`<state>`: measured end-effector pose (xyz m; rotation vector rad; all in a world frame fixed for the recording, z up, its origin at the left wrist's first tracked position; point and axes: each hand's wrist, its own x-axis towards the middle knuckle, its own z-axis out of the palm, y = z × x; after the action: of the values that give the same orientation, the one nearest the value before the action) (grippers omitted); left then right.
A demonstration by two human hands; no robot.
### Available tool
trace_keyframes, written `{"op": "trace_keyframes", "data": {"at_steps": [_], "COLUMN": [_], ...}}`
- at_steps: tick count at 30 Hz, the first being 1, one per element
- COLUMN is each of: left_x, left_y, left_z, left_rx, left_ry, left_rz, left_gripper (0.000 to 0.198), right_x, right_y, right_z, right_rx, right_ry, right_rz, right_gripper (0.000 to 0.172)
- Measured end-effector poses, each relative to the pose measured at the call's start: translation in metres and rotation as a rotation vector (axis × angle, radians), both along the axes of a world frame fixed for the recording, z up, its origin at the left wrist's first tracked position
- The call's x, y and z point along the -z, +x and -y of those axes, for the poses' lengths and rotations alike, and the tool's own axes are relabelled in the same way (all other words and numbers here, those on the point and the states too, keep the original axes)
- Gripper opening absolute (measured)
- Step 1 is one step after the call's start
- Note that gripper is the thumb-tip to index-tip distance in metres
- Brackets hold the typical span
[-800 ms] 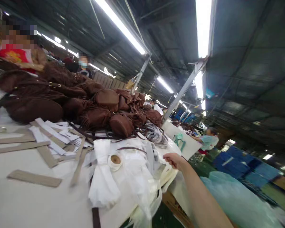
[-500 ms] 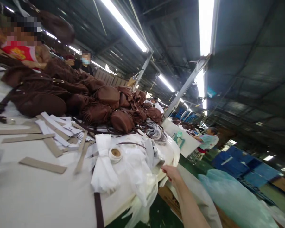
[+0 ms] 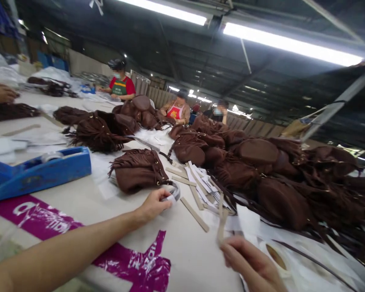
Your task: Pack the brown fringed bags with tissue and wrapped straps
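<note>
A dark brown fringed bag [image 3: 138, 170] lies on the pale table [image 3: 188, 255]. My left hand [image 3: 158, 205] is closed on a looped strap [image 3: 175, 194] at the bag's right end, wrapped in something pale and partly see-through. Lower right, my right hand [image 3: 249, 263] has thumb and fingers together at the near end of a beige strip [image 3: 221, 225], which looks pinched and slightly blurred. Between the hands lies another flat beige strip [image 3: 194, 215]. Past it is a loose pile of white and beige strips [image 3: 202, 182].
A blue tape dispenser [image 3: 48, 172] stands at left, above purple printed tape [image 3: 134, 259] stuck to the table. Brown bags [image 3: 261, 174] are heaped at right. A white roll [image 3: 275, 255] sits beside my right hand. Co-workers [image 3: 121, 87] sit across; another person's hand [image 3: 1, 93] shows far left.
The view has swung left, bringing in the dispenser, the nearest bag and my left hand. My right hand has gone from the table's edge to the beige strip.
</note>
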<state>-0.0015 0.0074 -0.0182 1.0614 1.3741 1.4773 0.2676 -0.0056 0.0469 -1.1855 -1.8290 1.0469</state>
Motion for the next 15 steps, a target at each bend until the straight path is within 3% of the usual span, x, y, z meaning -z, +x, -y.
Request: {"op": "trace_keyframes", "data": {"at_steps": [3,6,10,15], "left_x": [0.001,-0.001,0.000,0.003], "left_y": [0.002,-0.001,-0.002,-0.003], "left_z": [0.003,0.008,0.006,0.003], "left_rx": [0.031,0.035,0.030,0.028], "left_ry": [0.069,0.110,0.100,0.070], "left_rz": [-0.010,-0.020,-0.046,-0.064], "left_gripper": [0.024,0.018,0.015,0.015], "right_x": [0.000,0.013,0.031,0.039], "right_y": [-0.067,-0.113,-0.126,-0.127], "right_z": [-0.006,-0.023,-0.040,-0.047], "right_rx": [-0.191,-0.165,-0.121,-0.065], "right_ry": [-0.077,-0.116,-0.119,-0.114], "right_rz": [-0.048,-0.045,-0.009,0.025], "right_gripper": [0.032,0.030,0.033,0.036]}}
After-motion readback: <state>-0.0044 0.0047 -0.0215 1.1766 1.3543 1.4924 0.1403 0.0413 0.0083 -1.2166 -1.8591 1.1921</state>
